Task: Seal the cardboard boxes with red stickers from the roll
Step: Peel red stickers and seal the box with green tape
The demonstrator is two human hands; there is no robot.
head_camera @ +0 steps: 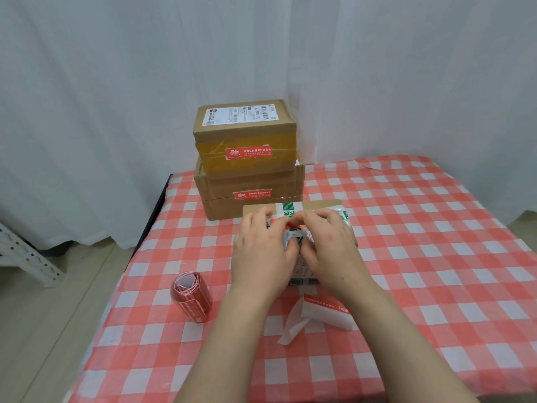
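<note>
A small cardboard box (319,205) with green-printed white tape stands in the middle of the table. Both my hands lie on its top. My left hand (261,245) and my right hand (328,242) meet over a red sticker (293,226), fingertips on it; most of the sticker is hidden under the fingers. Whether the fingers press or pinch it I cannot tell. The roll of red stickers (190,296) lies on the cloth to the left of my left forearm. Behind stand two stacked boxes, the upper box (244,132) and the lower box (250,187), each with a red sticker on its front.
A strip of white backing paper with a red sticker end (316,312) lies just in front of the small box. The table has a red-and-white checked cloth (421,257); its left edge drops to the floor. White curtains hang behind. A white metal frame (26,254) stands far left.
</note>
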